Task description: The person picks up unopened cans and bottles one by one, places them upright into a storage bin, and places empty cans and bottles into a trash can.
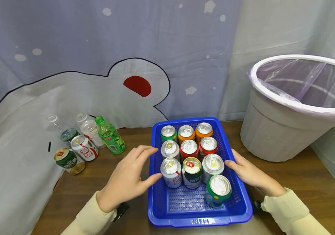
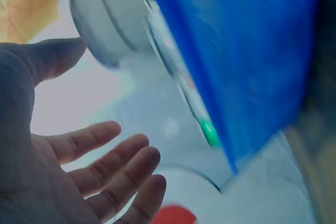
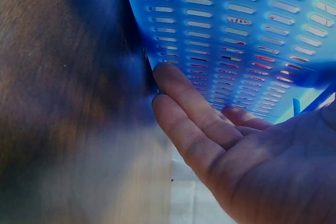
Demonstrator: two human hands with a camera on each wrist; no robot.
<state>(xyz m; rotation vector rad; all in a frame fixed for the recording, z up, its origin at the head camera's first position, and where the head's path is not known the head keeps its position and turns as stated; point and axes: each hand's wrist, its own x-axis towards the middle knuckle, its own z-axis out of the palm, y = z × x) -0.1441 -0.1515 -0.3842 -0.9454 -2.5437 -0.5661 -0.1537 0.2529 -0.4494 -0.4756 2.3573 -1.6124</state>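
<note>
A blue plastic basket holds several drink cans in rows, with a green-rimmed can at its near right. My left hand is beside the basket's left rim, thumb and fingers spread, nothing between them. Its thumb tip overlaps the rim near a white can in the head view. At the right side, my right hand holds the basket wall, thumb over the rim. Its fingers lie along the slotted outer wall in the right wrist view.
To the left stand a green bottle, clear bottles, a white can and a dark green can. A lined white bin stands at the right. A patterned curtain hangs behind the wooden table.
</note>
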